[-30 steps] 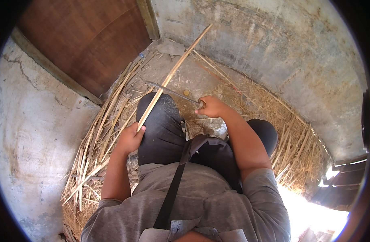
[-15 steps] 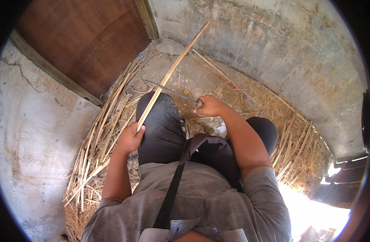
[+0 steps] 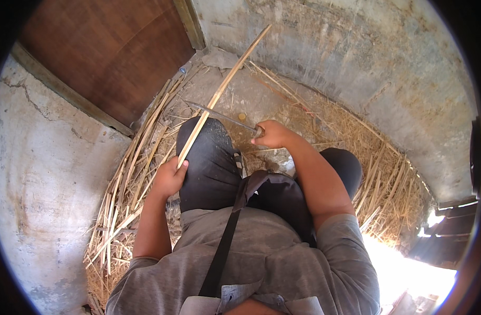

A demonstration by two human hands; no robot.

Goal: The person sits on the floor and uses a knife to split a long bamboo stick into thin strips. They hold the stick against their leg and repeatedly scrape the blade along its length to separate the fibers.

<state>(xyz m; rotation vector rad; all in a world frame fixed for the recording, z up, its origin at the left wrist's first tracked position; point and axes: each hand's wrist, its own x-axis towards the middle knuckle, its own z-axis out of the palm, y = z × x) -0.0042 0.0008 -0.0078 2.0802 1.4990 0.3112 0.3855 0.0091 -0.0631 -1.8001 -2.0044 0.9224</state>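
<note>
My left hand (image 3: 169,178) is closed around the lower end of a long, pale bamboo strip (image 3: 218,94). From there the strip slants up and away to the right, passing over my dark-trousered left knee (image 3: 209,152). My right hand (image 3: 273,134) grips the handle of a long, thin-bladed knife (image 3: 227,117). Its narrow blade points left and crosses the strip just beyond the knee. Whether the edge bites into the strip cannot be made out. The fingers of my right hand hide most of the handle.
Long split strips (image 3: 141,152) lie piled on the left beside a brown door panel (image 3: 109,58). Straw-like shavings (image 3: 377,173) cover the ground at right, against a stained concrete wall (image 3: 356,58). A black strap bag (image 3: 277,197) rests on my lap.
My right hand has shifted slightly away from me with the knife, so the blade crosses the strip a little farther along. The strip's far tip has moved slightly up; my left hand is nearly unmoved.
</note>
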